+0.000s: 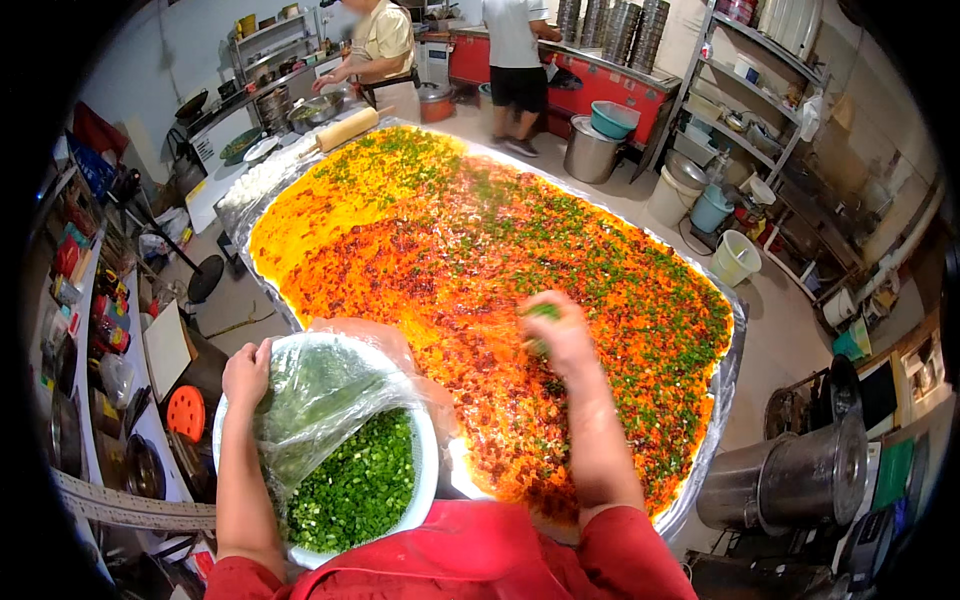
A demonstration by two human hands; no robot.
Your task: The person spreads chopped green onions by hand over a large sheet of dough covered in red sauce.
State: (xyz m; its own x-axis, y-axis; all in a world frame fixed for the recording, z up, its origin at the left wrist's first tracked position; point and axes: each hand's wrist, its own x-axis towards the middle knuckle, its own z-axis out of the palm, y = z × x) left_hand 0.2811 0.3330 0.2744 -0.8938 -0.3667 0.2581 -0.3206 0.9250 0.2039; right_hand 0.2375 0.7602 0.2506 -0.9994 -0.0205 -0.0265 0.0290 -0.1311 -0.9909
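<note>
A huge rolled-out sheet of dough (405, 262) covers the table, spread with orange-yellow paste, dark red bits and chopped green scallions. Above its middle, my right hand (559, 330) is curled around a pinch of chopped scallions (544, 310) and looks blurred. My left hand (247, 371) grips the rim of a white plastic basin (427, 450) at the table's near left. Chopped scallions (356, 480) fill the basin's lower part. Clear plastic film (322, 397) lies over its upper part and hangs past the rim onto the dough.
A wooden rolling pin (347, 129) rests at the far left corner, beside white dough pieces (270, 169). Two people (390, 52) stand beyond the table. Metal pots (780, 472) stand at right; a crowded shelf (112, 360) runs along the left. Buckets (735, 257) sit on the floor.
</note>
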